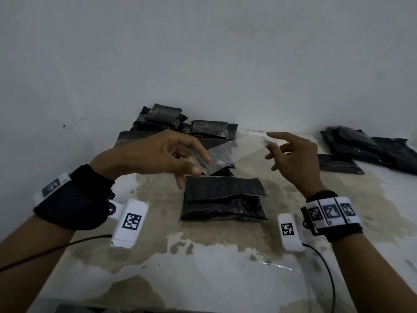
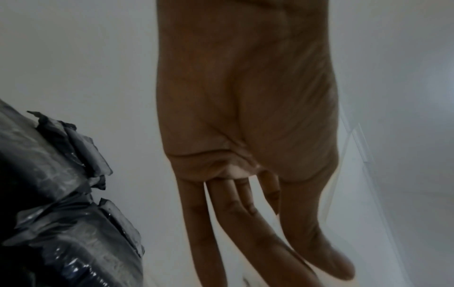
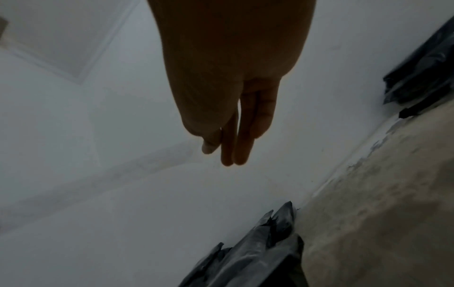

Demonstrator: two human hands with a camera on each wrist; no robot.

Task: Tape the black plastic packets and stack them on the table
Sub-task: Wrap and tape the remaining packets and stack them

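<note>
Nearest us the folded black packet (image 1: 223,201) lies flat on the stained surface (image 1: 225,267), flap loose. We'd lower the clear tape strip (image 1: 234,152) taut and centred across that flap, then press it down. Above it, our left hand (image 1: 158,154) pinches one strip end between thumb and fingertips; our right hand (image 1: 293,159) nips the other end, remaining fingers spread. Farther back, taped packets (image 1: 162,117) are piled by the wall, more packets (image 1: 365,145) far right.

We cannot see where the right hand (image 1: 293,159) meets the clear tape (image 1: 234,152); the picture's edge crops the packets (image 1: 370,150) at the tabletop's far right corner.
</note>
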